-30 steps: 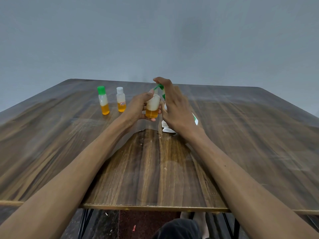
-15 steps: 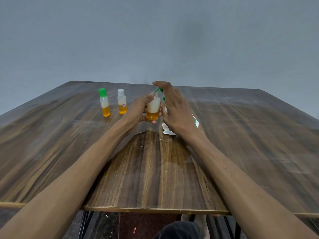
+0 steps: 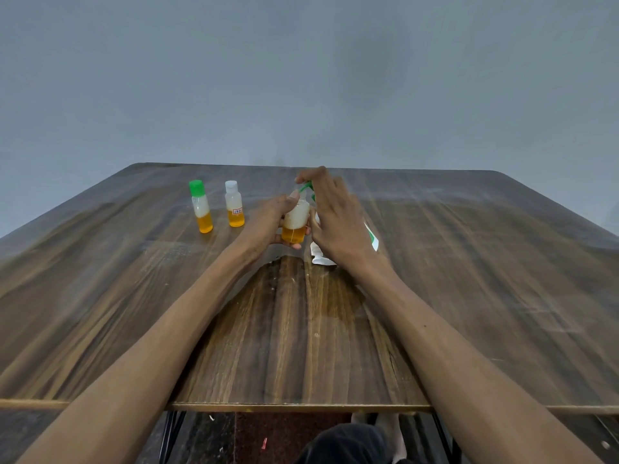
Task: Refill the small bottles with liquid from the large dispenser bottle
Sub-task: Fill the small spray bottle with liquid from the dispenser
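Observation:
My left hand (image 3: 268,221) grips a small uncapped bottle (image 3: 295,222), orange liquid at the bottom and white foam above. It holds the bottle's mouth under the green nozzle (image 3: 306,187) of the large dispenser bottle (image 3: 371,237). My right hand (image 3: 338,219) lies over the dispenser with straight fingers, the fingertips pressing on the pump head. That hand hides most of the dispenser; only white and green bits of its body show. Two more small bottles stand to the left: one with a green cap (image 3: 202,206) and one with a white cap (image 3: 234,209), both part full of orange liquid.
Everything sits on a dark wooden table (image 3: 469,279) against a grey wall. The table's near edge runs across the bottom of the view, with black metal legs and the floor below it.
Both hands, the held bottle and the dispenser keep their places relative to each other. The scene has slid slightly lower in the view.

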